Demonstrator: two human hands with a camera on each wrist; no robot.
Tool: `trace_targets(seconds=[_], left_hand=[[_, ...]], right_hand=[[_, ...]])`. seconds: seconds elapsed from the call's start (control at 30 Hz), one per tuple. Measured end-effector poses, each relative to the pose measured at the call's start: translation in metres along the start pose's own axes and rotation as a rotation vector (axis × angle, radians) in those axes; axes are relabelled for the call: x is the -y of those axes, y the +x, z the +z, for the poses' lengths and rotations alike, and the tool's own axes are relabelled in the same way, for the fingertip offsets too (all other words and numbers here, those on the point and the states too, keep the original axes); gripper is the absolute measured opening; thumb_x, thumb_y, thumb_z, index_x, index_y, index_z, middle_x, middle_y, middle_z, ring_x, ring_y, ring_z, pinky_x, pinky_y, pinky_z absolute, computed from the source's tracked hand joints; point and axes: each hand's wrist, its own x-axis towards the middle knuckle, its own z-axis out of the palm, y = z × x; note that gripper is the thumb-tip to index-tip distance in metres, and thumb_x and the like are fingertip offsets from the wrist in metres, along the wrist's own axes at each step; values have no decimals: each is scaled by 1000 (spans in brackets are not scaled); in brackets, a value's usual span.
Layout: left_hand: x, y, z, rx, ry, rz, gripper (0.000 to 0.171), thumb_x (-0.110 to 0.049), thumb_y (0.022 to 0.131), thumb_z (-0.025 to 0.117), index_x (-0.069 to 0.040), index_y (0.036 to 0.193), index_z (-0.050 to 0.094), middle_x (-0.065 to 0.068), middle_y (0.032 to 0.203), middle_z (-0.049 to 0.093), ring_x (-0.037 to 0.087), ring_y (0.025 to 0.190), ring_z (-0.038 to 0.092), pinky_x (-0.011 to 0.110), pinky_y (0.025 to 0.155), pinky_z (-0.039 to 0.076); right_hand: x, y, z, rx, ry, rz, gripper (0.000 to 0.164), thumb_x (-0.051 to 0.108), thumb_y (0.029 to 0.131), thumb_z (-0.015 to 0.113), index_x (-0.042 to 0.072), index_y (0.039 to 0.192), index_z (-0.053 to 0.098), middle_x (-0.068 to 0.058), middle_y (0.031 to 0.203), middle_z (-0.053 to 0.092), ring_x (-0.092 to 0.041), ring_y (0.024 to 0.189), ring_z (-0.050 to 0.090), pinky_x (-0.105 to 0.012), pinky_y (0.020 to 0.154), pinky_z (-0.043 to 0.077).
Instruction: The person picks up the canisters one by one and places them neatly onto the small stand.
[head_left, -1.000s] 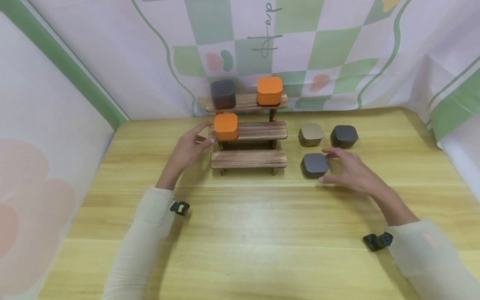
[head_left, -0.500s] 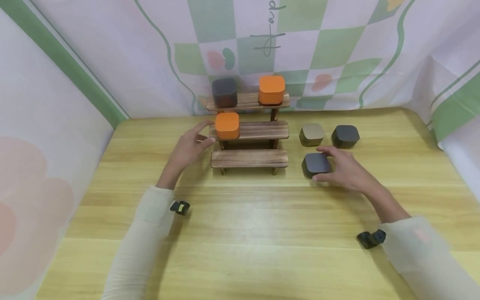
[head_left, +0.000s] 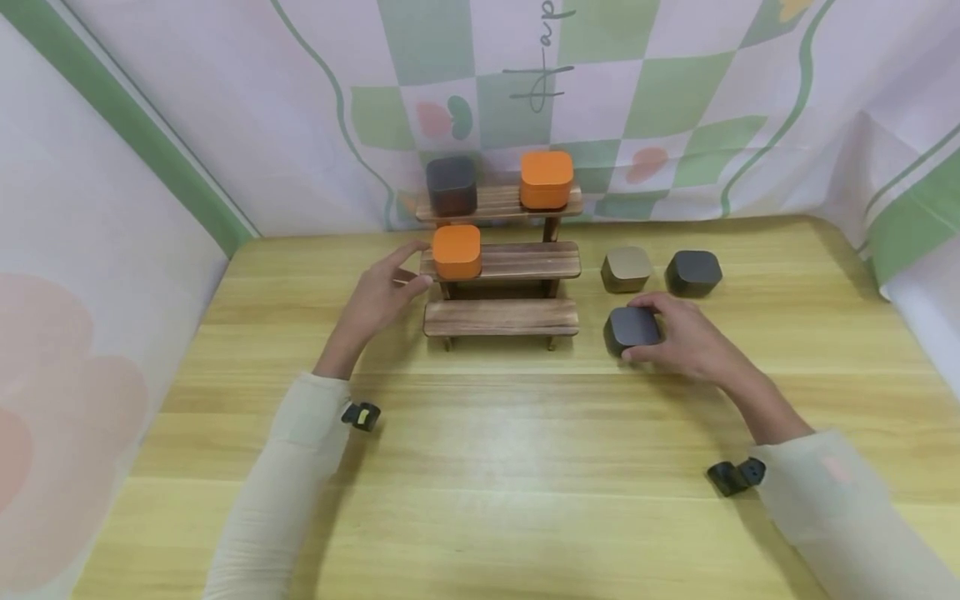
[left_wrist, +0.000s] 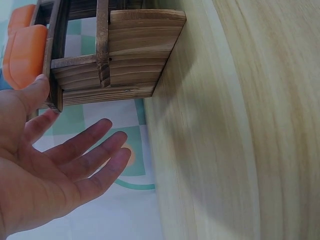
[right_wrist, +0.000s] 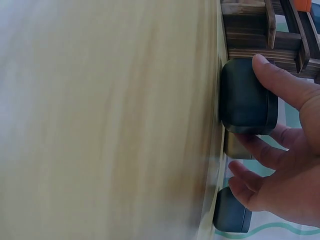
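My right hand (head_left: pixel 682 337) grips a dark grey rounded square box (head_left: pixel 630 327) on the table, thumb on its near side and fingers on its far side. In the right wrist view this box (right_wrist: pixel 245 95) sits between thumb and fingertips. My left hand (head_left: pixel 375 296) is at the left end of a three-step wooden display shelf (head_left: pixel 532 262). Thumb and forefinger hold the end of the middle step, while the other fingers (left_wrist: pixel 90 145) spread loosely. An orange box (head_left: pixel 457 252) stands on that step, by the thumb.
The top step carries a black box (head_left: pixel 452 186) and another orange box (head_left: pixel 546 180). Behind the gripped box, a gold-brown box (head_left: pixel 626 269) and a black box (head_left: pixel 693 272) stand on the wooden table (head_left: pixel 480 467). A patterned cloth (head_left: pixel 592 92) hangs behind.
My right hand has moved slightly left and closed its thumb and fingers onto the dark grey box. The left hand keeps its place at the shelf. The view has shifted a little.
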Motion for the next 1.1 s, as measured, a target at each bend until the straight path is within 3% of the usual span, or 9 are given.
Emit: trace_targets(seconds=[0.23, 0.6, 1.1], left_hand=[[0, 1, 1, 5, -1, -4, 55, -25, 102, 61, -20, 153, 41, 16, 150, 47, 35, 118, 59, 50, 91, 54], [-1, 0, 0, -5, 6, -2, 53, -24, 102, 61, -19, 152, 43, 18, 145, 50, 35, 116, 60, 50, 90, 54], [-2, 0, 1, -10, 1, -4, 54, -26, 102, 61, -21, 152, 44, 19, 142, 54, 34, 116, 61, 50, 89, 55]], right_hand=[[3, -3, -2, -23, -11, 50, 75, 24, 82, 86, -7, 138, 46, -32, 131, 53, -47, 116, 52, -55, 89, 44], [15, -2, -7, -43, 11, 80, 81, 40, 86, 80, -3, 142, 42, -33, 134, 51, -53, 124, 45, -64, 92, 43], [37, 3, -14, -84, -32, 81, 80, 42, 84, 82, 0, 142, 46, -28, 130, 55, -43, 113, 52, -58, 88, 43]])
